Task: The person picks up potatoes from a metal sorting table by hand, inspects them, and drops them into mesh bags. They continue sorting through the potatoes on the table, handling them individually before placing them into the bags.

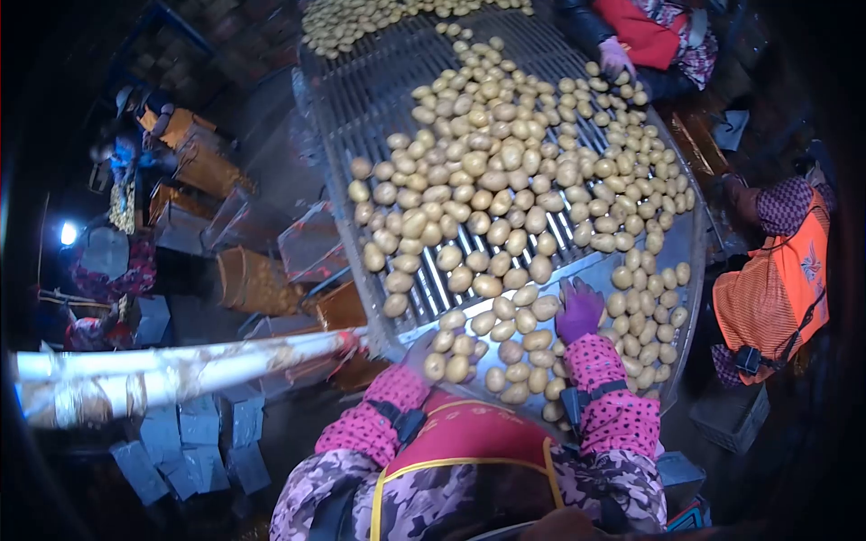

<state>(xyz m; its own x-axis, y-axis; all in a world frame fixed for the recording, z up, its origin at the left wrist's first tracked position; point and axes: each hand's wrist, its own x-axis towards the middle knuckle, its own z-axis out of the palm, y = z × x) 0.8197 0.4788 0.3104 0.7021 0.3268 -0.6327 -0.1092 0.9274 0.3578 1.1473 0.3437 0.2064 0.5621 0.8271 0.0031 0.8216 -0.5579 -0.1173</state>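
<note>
Many yellow-brown potatoes (pixel 510 158) lie on a slatted metal sorting table (pixel 361 117) and on the smooth metal plate (pixel 591 270) at its near end. My right hand (pixel 579 311), in a purple glove, rests on the plate among the potatoes, fingers stretched forward. At the near left corner, my left hand (pixel 419 356) is against a small cluster of potatoes (pixel 451 356). Those potatoes cover its fingers, so I cannot see whether it grips any. Pink dotted sleeves (pixel 606 379) cover both my forearms.
A co-worker's gloved hand (pixel 616 59) touches potatoes at the far right edge. Another person in an orange vest (pixel 776 288) stands right of the table. White pipes (pixel 189 370) extend left from the corner. Crates (pixel 257 279) and grey boxes (pixel 194 442) stand on the floor at left.
</note>
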